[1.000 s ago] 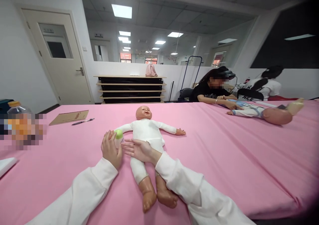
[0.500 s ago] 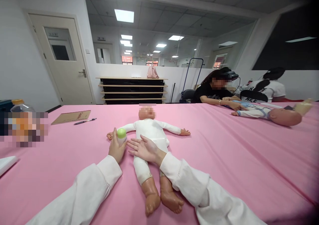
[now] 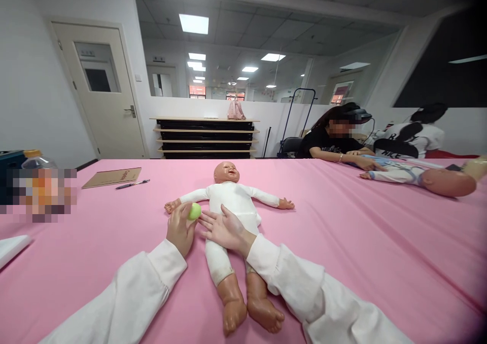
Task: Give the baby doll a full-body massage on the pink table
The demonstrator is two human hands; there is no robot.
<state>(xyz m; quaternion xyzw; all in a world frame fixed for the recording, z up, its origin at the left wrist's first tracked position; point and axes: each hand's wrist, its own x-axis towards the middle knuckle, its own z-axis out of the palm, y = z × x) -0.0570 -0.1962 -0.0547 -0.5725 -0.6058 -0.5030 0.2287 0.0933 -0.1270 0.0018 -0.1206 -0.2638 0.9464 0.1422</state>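
My left hand (image 3: 181, 228) is closed around a small bottle with a light green cap (image 3: 195, 211), tipped to the right. Most of the bottle's body is hidden behind my fingers. Palm up and fingers spread, my right hand (image 3: 224, 228) is held beside it, its fingertips close to the cap. Beneath and behind both hands a baby doll (image 3: 233, 199) in a white cloth suit lies on its back, arms out to the sides and bare feet toward me.
Pink cloth (image 3: 353, 263) covers the table. A brown notebook (image 3: 111, 177) and a pen (image 3: 133, 184) lie at the back left, near a clear bottle with an orange cap (image 3: 32, 153). At the right, a person in black (image 3: 330, 143) handles another doll (image 3: 449, 181).
My left hand has tilted the bottle from nearly upright to the right, bringing its cap toward my right fingertips. My right hand stays palm up. The view has shifted slightly.
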